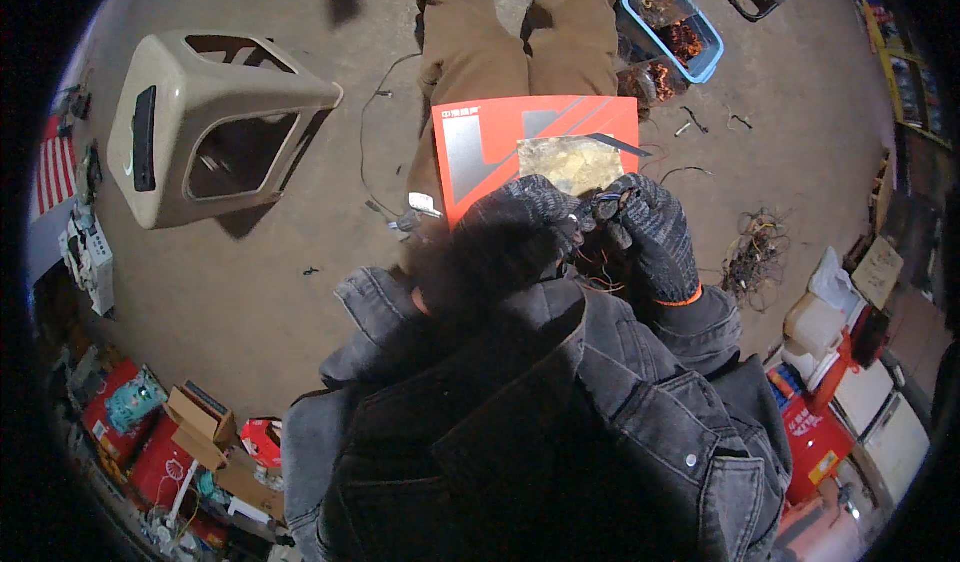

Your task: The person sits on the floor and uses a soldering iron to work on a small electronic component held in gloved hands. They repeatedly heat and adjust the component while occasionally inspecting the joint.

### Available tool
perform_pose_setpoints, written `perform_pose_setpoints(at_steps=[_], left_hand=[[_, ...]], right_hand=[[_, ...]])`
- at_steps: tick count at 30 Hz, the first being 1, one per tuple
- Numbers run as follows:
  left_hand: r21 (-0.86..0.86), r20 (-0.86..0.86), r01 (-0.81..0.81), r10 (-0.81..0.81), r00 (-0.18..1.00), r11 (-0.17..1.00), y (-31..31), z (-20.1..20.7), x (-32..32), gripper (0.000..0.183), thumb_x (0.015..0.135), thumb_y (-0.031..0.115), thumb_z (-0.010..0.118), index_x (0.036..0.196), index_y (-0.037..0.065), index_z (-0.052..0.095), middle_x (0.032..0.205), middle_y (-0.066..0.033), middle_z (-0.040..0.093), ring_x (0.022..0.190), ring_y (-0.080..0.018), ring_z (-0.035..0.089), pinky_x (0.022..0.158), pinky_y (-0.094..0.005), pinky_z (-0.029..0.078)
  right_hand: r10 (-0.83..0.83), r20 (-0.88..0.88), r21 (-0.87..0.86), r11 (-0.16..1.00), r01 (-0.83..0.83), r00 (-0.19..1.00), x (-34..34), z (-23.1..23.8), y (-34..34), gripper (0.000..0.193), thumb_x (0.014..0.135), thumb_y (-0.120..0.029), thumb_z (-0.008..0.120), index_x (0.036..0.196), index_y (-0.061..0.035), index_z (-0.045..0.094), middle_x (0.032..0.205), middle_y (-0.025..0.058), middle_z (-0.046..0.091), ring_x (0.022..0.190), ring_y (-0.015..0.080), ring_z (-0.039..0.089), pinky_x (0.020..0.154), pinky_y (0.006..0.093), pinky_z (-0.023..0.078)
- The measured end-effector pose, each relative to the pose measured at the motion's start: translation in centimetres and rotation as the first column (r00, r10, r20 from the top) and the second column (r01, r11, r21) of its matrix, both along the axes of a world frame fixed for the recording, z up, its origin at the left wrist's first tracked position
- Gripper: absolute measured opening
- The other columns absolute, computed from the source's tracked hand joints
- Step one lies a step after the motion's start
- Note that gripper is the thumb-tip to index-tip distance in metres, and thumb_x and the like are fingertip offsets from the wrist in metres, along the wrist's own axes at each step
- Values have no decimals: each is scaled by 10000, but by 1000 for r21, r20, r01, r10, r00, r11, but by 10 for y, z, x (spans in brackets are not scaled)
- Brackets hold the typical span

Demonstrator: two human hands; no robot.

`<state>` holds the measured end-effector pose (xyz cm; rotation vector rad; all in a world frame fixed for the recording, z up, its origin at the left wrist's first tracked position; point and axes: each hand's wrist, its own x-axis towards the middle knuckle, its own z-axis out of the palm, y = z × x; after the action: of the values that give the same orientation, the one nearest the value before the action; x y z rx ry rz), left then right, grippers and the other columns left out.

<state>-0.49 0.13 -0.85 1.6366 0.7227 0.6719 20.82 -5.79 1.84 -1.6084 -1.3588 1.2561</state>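
My left hand (535, 212) and my right hand (645, 227), both in dark grey knit gloves, are closed close together over my lap. Their fingertips pinch; thin orange-brown wires (605, 282) hang below the right fingers. What sits between the left fingertips is too small and dark to make out. Just beyond the hands, an orange and grey board (480, 137) rests across my thighs. On it lies a yellowish stained sheet (570, 162), and a dark flat strip (620, 145) crosses the sheet's far right corner. A dark blur covers part of the left wrist.
A blue-rimmed bin (715, 57) with bags of copper wire stands far right. Wire scraps (690, 122) and a tangled wire heap (757, 252) lie on the floor at right. A beige plastic housing (165, 142) stands at left; boxes (200, 427) crowd the near left.
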Motion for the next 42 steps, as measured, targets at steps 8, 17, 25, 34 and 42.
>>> perform_pose_setpoints(at_steps=[8, 17, 25, 34, 42], left_hand=[[-224, -567, 416, -465, 680, 881, 18, 25, -3, 468, 1024, 249, 348, 1448, 50, 363, 1472, -149, 368, 1352, -284, 381, 1146, -427, 281], [-219, -754, 534, -489, 438, 816, 21, 36, 13, 468, 1017, 250, 345, 1430, 37, 397, 1446, -183, 398, 1329, -316, 414, 1128, -449, 312], [261, -122, 200, -174, 977, 944, 14, 8, 0, 398, 861, 225, 636, 1190, 13, 565, 1168, -184, 594, 1109, -329, 583, 977, -422, 459], [531, -271, 202, -61, 961, 823, 21, 36, 6, 298, 825, 169, 592, 1084, 22, 608, 1026, -175, 626, 943, -336, 619, 875, -440, 506], [613, -179, 17, 117, 977, 790, 23, 43, 9, 154, 747, 198, 691, 863, 98, 703, 824, -91, 671, 792, -287, 652, 696, -395, 534]], right_hand=[[122, 161, -93, 990, -108, 979, 8, -12, -13, 196, 919, -111, 536, 1070, -106, 660, 1079, 100, 660, 1042, 308, 608, 902, 409, 471], [-40, -47, -132, 991, 34, 998, -1, 4, -7, 184, 935, -158, 557, 1048, -58, 662, 1038, 130, 664, 970, 251, 630, 844, 357, 494], [-201, 86, -109, 972, 210, 976, -13, 36, -2, 215, 876, -194, 634, 932, 8, 680, 758, 99, 664, 694, 170, 626, 654, 319, 499], [-153, 207, -58, 984, 168, 966, -18, 54, -3, 149, 810, -113, 680, 904, 1, 701, 791, 130, 675, 715, 226, 651, 661, 337, 508], [-65, 409, 222, 975, -30, 910, -17, 52, -1, 170, 808, -168, 712, 939, -59, 716, 922, 111, 692, 828, 286, 656, 706, 372, 516]])
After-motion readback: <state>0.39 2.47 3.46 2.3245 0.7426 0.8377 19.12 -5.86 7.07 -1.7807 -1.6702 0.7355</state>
